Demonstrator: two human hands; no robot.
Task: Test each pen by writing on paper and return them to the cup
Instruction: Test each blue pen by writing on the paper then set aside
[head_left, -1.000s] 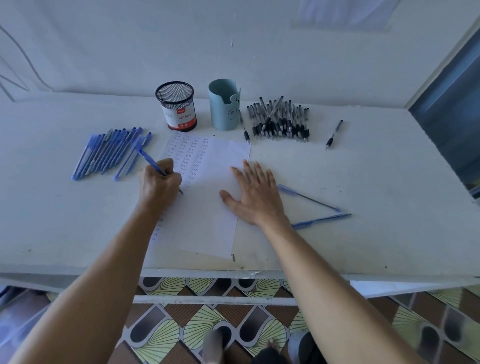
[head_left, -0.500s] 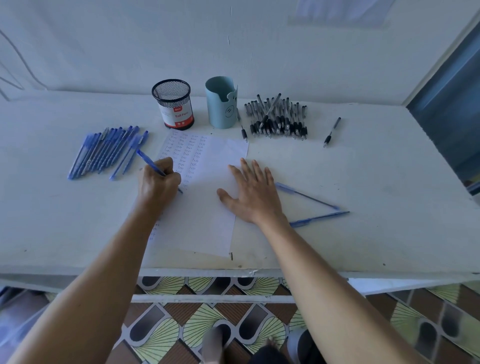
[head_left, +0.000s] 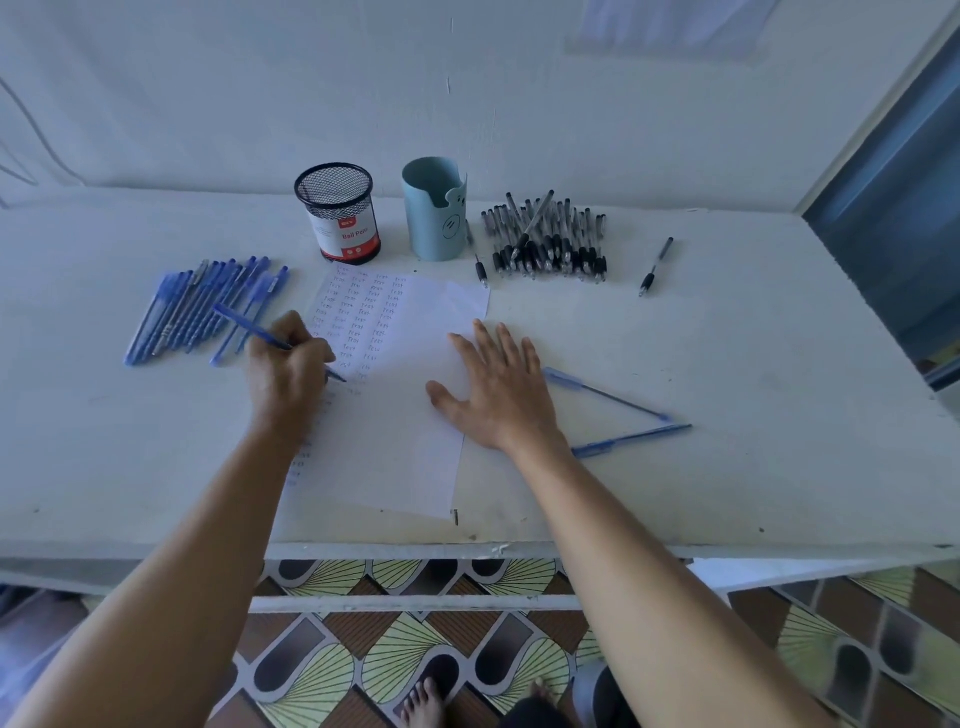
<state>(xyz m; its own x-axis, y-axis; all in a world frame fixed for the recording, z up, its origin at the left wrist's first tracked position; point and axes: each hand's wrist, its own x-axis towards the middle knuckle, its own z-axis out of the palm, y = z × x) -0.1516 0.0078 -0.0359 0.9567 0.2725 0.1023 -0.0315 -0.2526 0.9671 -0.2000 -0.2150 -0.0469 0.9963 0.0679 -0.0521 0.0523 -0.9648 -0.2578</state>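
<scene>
The left hand (head_left: 288, 364) gripped a blue ballpoint pen (head_left: 249, 327), fingers curled round the barrel, with the tip down on the sheet of paper (head_left: 395, 426) just below the columns of small written words. The right hand (head_left: 498, 387) lay flat and relaxed, fingers straight and spread, pressing on the paper's right edge. The paper sat near the front edge of the white counter (head_left: 727, 353), about midway along it.

Toward the back edge stood a black mesh pen cup (head_left: 337, 213) with a red and white label. Just beside it, on its right, stood a light blue cup (head_left: 434, 213). A row of blue pens (head_left: 197, 312) lay on the counter left of the paper, and a heap of black pens (head_left: 550, 244) lay right of the blue cup. One black pen (head_left: 655, 266) lay apart, nearer the right edge. Two more blue pens (head_left: 605, 394) lay right of the right hand, their far ends meeting in a point.
</scene>
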